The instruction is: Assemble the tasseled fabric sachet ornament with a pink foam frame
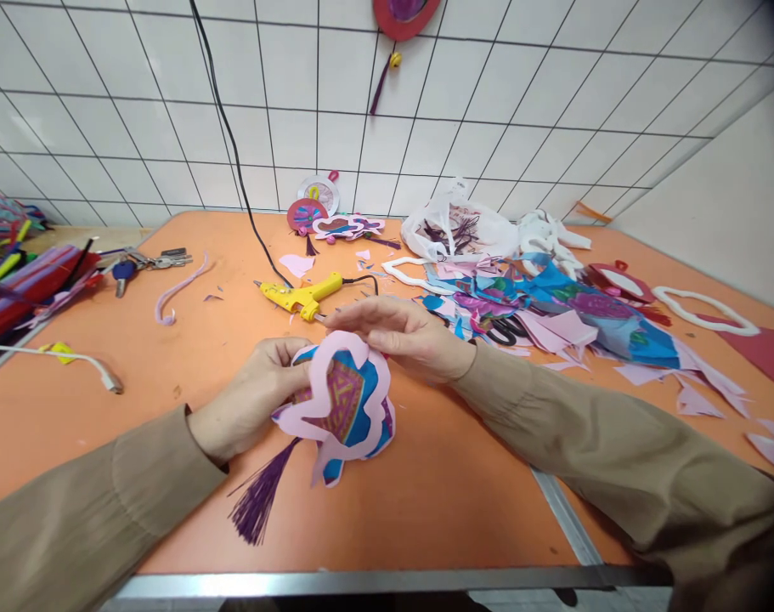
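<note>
My left hand (252, 395) pinches the left side of a cloud-shaped fabric ornament (343, 404), its thumb in front. The ornament has blue and purple patterned cloth, and a wavy pink paper border (319, 387) lies over its front. From its lower left hangs a dark purple tassel (262, 493). My right hand (418, 336) is at the ornament's upper right, fingers stretched out along the top and thumb touching the pink border. Just beyond the hands lies a yellow hot glue gun (301, 297), its nozzle pointing left.
Fabric and pink paper scraps (558, 319) cover the right side, with black-handled scissors (507, 330) among them. A plastic bag (456, 225) and finished-looking ornaments (307, 217) sit by the tiled wall. Keys (150, 262), a pipe cleaner (173, 293) and a white cable (74, 355) lie left.
</note>
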`<action>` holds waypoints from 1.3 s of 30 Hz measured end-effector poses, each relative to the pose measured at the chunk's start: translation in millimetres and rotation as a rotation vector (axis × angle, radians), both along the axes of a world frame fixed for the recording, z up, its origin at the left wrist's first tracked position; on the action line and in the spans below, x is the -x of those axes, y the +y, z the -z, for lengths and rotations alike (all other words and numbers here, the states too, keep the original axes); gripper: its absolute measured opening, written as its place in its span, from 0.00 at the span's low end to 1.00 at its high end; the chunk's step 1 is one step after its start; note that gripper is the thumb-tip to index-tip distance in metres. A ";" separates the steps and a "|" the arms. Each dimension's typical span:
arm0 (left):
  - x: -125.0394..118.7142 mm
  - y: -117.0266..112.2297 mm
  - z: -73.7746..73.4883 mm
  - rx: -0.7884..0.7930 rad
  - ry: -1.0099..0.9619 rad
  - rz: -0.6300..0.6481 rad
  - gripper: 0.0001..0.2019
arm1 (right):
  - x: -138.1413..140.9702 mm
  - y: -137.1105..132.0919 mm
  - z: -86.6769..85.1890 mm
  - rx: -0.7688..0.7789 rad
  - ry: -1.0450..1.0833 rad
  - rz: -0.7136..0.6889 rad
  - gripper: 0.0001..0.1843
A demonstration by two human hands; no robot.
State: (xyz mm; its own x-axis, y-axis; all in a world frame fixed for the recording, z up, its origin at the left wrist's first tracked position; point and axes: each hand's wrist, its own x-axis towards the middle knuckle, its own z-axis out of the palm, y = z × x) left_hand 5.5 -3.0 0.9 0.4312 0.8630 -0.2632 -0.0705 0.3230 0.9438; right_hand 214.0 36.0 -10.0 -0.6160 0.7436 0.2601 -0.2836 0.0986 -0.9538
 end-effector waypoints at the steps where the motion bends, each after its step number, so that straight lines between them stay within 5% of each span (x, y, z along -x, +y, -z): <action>1: 0.1 -0.1 0.7 -0.013 0.013 -0.002 0.14 | -0.1 0.0 -0.3 -0.012 -0.025 0.010 0.17; 9: -1.6 -1.0 -0.2 -0.084 -0.005 -0.041 0.16 | 1.2 -3.5 -6.1 -0.165 -0.217 0.104 0.13; 14: -0.6 -0.9 -1.9 -0.043 0.007 -0.125 0.16 | 5.8 -17.3 -15.2 -0.667 -0.383 0.541 0.05; 16: -1.3 -0.4 -3.1 -0.005 -0.024 -0.159 0.14 | 8.3 -27.2 -16.8 -0.871 -0.449 0.573 0.04; 19: -3.2 1.1 -2.7 0.007 -0.069 -0.246 0.10 | 15.4 -44.2 -12.6 -1.056 -0.563 0.484 0.12; 22: -5.4 2.3 0.7 -0.001 -0.102 -0.319 0.08 | 25.0 -56.5 -3.1 -1.177 -0.693 0.485 0.35; 24: -6.6 2.8 2.9 -0.002 -0.120 -0.345 0.09 | 29.8 -59.0 2.4 -1.237 -0.760 0.547 0.37; 31: -7.3 3.7 1.6 0.043 -0.142 -0.361 0.07 | 23.8 -44.6 7.3 -1.243 -0.686 0.677 0.10; 39: -7.3 4.5 1.0 0.053 -0.130 -0.289 0.05 | 19.1 -32.7 13.1 -1.287 -0.523 0.706 0.05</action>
State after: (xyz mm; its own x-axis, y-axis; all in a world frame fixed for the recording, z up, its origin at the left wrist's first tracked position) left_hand 12.9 1.5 -0.1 0.2029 0.9412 -0.2701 -0.2859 0.3208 0.9030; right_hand 194.9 3.3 -23.0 -0.4725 0.3640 0.8027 0.4953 0.8630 -0.0997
